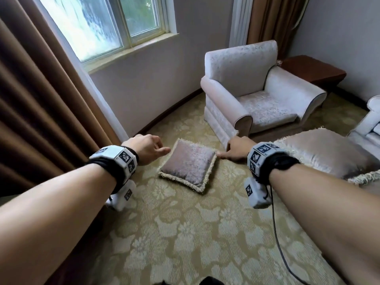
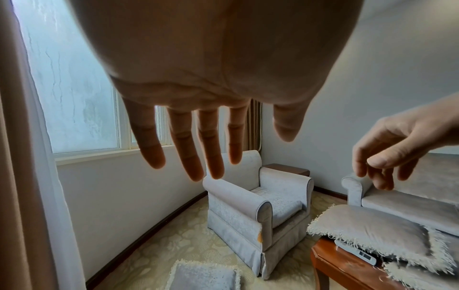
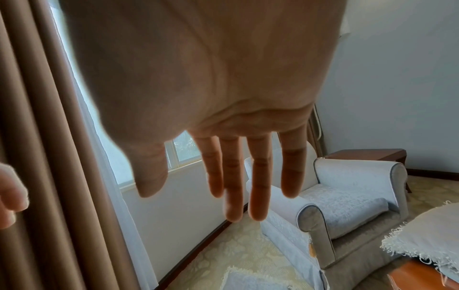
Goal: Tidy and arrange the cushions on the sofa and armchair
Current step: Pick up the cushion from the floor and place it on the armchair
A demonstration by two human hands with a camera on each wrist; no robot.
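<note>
Two hands are reaching out above a square cushion (image 1: 187, 165) that is lying flat on the patterned carpet (image 1: 185, 233), in front of the pale armchair (image 1: 255, 93). Pinkish-grey plush is covering it, with a cream fringe running round its edge. The left hand (image 1: 147, 148) and right hand (image 1: 238, 148) are hanging with fingers loosely extended, holding nothing and clear of the cushion.
</note>
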